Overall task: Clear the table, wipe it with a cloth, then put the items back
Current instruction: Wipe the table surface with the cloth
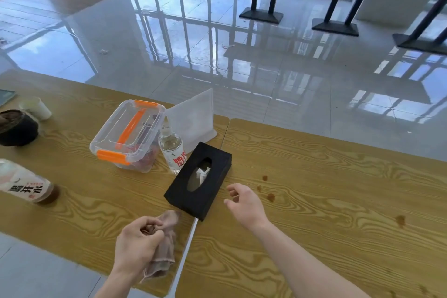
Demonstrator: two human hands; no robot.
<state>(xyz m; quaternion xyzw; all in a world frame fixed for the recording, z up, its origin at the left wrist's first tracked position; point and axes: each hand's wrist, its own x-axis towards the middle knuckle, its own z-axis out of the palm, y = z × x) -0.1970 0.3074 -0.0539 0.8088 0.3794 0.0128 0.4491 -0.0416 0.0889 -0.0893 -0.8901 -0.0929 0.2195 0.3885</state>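
Wood-grain table (314, 201), brown stains (270, 197), glossy tiled floor (169, 31)

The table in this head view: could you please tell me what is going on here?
A person's left hand grips a pinkish cloth at the near edge of the table. The right hand hovers open beside the black tissue box. The lidded plastic box and bottle stand behind it; brown spots mark the wood.

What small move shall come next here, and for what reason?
Probably the right grip, open beside the black tissue box, should take the box and carry it aside. The left grip holds the cloth ready, and the box lies close to the brown stains that need wiping.
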